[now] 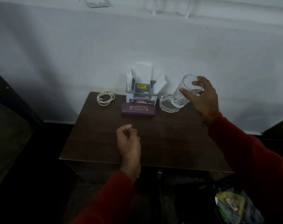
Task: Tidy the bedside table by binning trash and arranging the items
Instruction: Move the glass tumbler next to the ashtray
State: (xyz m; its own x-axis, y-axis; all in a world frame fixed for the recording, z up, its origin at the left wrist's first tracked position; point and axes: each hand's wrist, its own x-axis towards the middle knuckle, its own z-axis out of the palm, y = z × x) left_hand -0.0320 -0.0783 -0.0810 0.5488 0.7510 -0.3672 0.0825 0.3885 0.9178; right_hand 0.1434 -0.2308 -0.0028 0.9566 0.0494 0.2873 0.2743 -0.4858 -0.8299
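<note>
Right hand point(202, 96) raised at the table's point(153, 143) far right, fingers wrapped round a tilted clear glass point(185, 92), its base just over the glass ashtray point(167, 105). Left hand point(129, 139) loosely curled, empty, hovering mid-table. Spectacle case point(138, 109) sits before the holder point(141, 89).

Dim room w/ plain pale white-grey wall point(60, 50) behind; dark brown wooden bedside table point(153, 143) against it, dark furniture edge point(11, 110) at left, floor in shadow.
</note>
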